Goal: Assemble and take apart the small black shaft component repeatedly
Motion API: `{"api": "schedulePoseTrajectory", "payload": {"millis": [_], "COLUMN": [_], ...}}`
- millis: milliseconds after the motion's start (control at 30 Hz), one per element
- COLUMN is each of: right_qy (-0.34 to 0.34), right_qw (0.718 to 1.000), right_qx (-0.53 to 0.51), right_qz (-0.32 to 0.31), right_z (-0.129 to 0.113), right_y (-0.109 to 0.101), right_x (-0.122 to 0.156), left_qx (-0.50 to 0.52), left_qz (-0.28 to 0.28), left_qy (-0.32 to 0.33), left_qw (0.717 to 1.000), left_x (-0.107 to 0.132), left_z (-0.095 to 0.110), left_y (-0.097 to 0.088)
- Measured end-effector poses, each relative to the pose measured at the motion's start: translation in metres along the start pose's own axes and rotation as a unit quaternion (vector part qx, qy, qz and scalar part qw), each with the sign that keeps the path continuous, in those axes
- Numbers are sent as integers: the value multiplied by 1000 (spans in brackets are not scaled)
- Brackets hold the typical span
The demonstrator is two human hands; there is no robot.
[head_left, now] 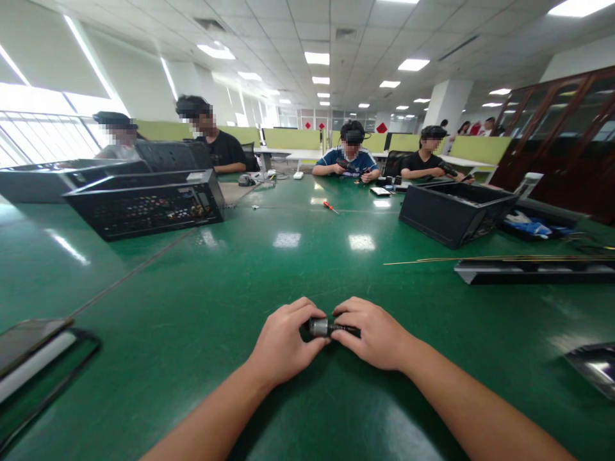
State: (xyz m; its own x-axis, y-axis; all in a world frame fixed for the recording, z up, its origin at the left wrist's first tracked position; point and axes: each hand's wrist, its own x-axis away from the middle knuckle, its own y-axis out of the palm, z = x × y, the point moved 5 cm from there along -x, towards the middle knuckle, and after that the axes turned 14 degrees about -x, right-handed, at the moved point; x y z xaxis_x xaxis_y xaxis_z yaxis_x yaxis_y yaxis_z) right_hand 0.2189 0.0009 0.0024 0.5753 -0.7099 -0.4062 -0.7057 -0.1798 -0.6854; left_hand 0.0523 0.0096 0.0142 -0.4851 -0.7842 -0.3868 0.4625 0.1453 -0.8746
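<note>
Near the front of the green table, a small silver-and-black cylindrical part (319, 327) lies level between my two hands; its exact kind does not show. My left hand (287, 339) is closed around its thick silver end, thumb below and fingers above. The thinner black end, like a short rod, is gripped by my right hand (369, 333) between thumb and fingers. The fingertips of both hands are close together, and they cover part of the piece.
On the green table (230, 275) stand black computer cases (154, 211) at left and another black case (442, 214) at right. A red screwdriver (330, 207) lies mid-table. Thin rods and a dark metal channel (538, 271) are at right. Several people sit across the table.
</note>
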Motion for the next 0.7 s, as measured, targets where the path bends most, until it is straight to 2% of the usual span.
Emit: {"api": "schedulePoseTrajectory", "payload": {"millis": [700], "right_qy": [8], "right_qw": [1000], "right_qx": [-1], "right_qz": [-1], "right_z": [-1], "right_y": [-4], "right_x": [0], "left_qx": [3], "left_qz": [-4], "left_qy": [-7], "left_qw": [1000], "left_x": [0], "left_z": [-3], "left_y": [0]}}
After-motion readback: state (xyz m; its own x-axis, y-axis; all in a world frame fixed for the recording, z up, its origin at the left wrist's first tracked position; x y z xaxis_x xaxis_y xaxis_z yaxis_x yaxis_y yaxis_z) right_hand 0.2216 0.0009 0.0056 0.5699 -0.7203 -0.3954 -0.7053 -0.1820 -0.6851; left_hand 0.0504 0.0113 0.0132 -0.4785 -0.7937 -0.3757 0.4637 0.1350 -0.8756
